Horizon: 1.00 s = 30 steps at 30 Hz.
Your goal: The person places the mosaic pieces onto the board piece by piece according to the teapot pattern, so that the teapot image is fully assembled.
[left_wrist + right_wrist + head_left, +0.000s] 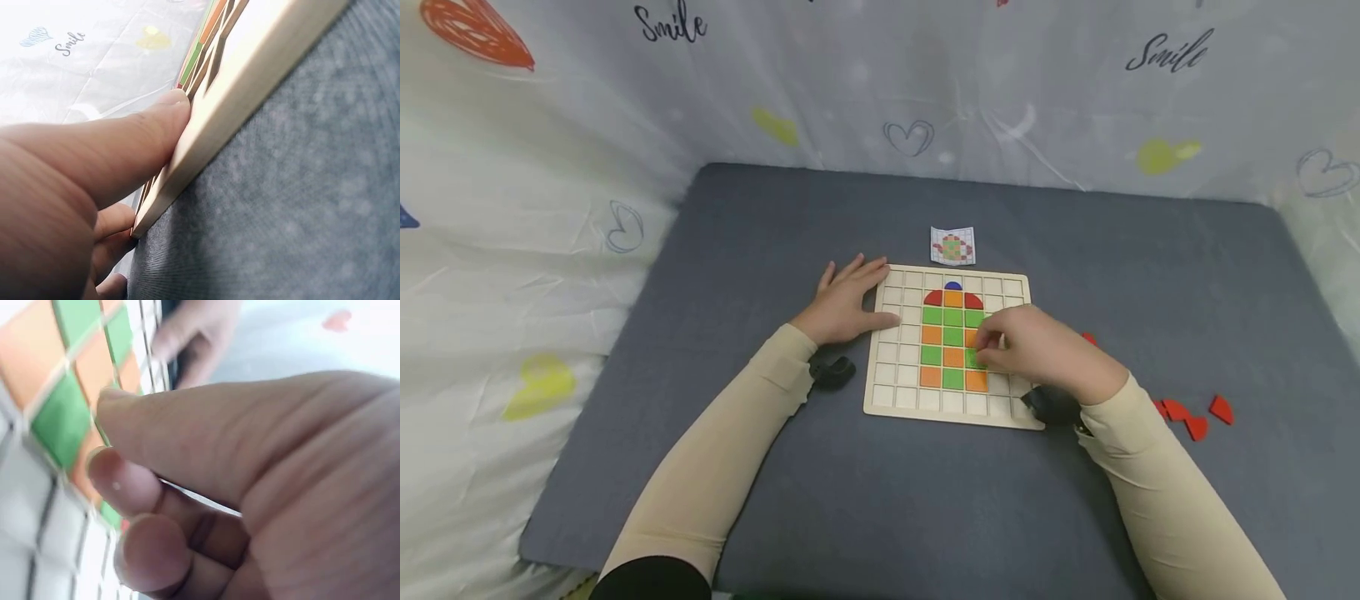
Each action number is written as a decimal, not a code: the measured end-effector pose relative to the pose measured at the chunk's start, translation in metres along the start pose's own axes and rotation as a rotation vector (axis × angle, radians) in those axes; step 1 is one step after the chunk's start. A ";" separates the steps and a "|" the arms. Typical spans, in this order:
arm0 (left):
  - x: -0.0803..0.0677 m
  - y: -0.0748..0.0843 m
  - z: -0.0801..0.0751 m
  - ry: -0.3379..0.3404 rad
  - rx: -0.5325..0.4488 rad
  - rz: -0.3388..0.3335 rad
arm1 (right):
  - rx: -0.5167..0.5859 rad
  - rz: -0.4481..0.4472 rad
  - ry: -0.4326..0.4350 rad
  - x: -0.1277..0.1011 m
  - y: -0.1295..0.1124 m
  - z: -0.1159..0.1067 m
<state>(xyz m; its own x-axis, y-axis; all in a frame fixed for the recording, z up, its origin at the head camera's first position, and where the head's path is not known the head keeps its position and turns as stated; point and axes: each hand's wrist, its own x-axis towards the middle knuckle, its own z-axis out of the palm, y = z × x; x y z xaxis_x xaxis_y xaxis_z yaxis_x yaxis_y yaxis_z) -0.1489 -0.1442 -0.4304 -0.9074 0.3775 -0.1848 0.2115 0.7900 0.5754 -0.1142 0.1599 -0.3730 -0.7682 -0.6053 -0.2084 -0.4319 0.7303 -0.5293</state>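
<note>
A square wooden grid board (906, 402) lies on the table, its middle columns filled with green, orange, red and blue pieces. My left hand (847, 307) rests on its left side with fingers spread, the thumb (147, 134) over the frame edge. Above the right filled column hovers my right hand (1037, 346), close to a green tile (62, 425). Its fingers are bent and the thumb stands slightly apart from the index finger; I see nothing held between them. A blue half-round piece (952, 286) tops the pattern, above an orange tile between two red quarter-rounds.
A small picture card (952, 247) lies beyond the board. Several red pieces (1197, 428) are scattered to the right, partly behind the right forearm. Both wrists wear black devices (833, 373). A printed white curtain (850, 83) stands behind the grey table (775, 225).
</note>
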 end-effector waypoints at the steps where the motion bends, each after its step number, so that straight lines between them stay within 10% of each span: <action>1: 0.000 0.001 0.000 0.001 0.003 0.002 | 0.004 0.019 0.007 -0.003 0.004 -0.004; 30: -0.001 0.001 -0.001 0.009 0.005 0.002 | -0.018 0.357 -0.016 -0.055 0.095 -0.048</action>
<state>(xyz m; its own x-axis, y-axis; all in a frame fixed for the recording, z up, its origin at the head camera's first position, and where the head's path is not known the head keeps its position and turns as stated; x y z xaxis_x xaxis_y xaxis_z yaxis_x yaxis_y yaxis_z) -0.1479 -0.1447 -0.4291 -0.9100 0.3752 -0.1763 0.2155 0.7915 0.5719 -0.1357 0.2780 -0.3730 -0.8648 -0.3160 -0.3902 -0.1464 0.9020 -0.4061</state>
